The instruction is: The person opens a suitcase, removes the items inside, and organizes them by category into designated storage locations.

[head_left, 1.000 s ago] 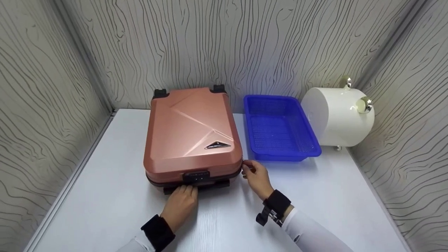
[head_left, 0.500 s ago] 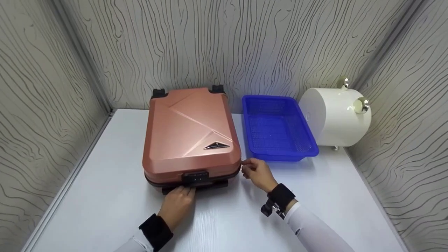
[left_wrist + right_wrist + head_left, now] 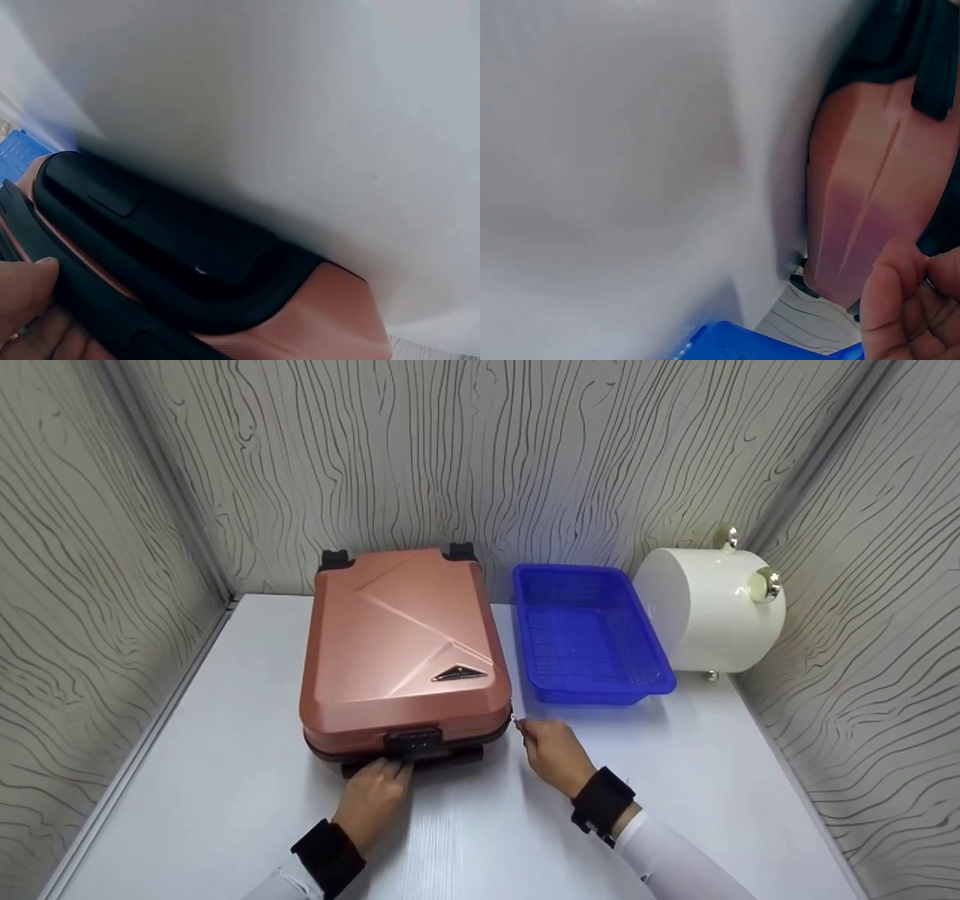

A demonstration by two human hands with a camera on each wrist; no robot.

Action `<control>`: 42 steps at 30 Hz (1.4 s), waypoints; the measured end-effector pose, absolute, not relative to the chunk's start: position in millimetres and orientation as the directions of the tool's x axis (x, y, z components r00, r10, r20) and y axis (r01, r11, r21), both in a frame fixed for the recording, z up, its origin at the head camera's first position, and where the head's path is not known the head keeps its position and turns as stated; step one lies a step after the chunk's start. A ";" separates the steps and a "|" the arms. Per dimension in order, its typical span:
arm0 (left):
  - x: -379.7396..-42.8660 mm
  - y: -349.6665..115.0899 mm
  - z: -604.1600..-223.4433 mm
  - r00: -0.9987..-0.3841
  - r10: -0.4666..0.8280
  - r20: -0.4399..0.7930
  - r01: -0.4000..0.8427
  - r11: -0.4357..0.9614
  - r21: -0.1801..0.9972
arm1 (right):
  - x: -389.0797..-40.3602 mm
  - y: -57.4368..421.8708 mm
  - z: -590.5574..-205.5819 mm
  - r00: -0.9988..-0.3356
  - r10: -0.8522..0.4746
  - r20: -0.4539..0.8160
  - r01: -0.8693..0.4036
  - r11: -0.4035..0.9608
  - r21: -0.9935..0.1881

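A rose-pink hard-shell suitcase [image 3: 405, 637] lies flat on the white table, its wheels toward the back wall. At its front side my left hand [image 3: 373, 799] grips the black carry handle [image 3: 90, 300]; in the left wrist view the thumb lies on the handle and the fingers curl beneath it. My right hand [image 3: 559, 757] is at the suitcase's front right corner, thumb and fingertips pinching a small metal zipper pull [image 3: 514, 718]. In the right wrist view the pinching fingers [image 3: 900, 262] largely hide the pull. A black combination lock [image 3: 414, 741] sits mid-front.
Right of the suitcase stands a blue plastic basket [image 3: 536, 660]. Beyond it, a glossy white cylindrical container [image 3: 724, 615] with shiny metal knobs lies on its side. Wood-patterned panels [image 3: 420, 457] enclose the table [image 3: 225, 780] at the back and sides.
My right hand has turned at the wrist and shifted slightly toward me along the corner; the metal pull now shows at its fingertips. The left hand keeps its grip on the handle.
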State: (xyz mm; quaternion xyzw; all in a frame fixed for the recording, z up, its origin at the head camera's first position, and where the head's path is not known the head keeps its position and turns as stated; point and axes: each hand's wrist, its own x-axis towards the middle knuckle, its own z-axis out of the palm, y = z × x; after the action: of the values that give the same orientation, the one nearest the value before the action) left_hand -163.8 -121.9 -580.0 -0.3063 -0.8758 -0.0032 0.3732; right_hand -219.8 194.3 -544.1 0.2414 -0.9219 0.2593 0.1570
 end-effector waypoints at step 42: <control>-151.6 -106.9 -552.3 -0.821 0.096 0.563 0.461 0.693 0.554 | -165.2 68.6 -564.0 -0.518 -0.616 0.594 -0.771 0.637 -0.012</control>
State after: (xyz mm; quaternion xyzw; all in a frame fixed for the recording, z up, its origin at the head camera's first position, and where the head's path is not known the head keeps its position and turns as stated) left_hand -151.6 -106.9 -552.3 -0.1575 -0.8843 -0.3584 0.2544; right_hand -165.2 68.6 -564.0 0.4032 -0.8601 0.1382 0.2804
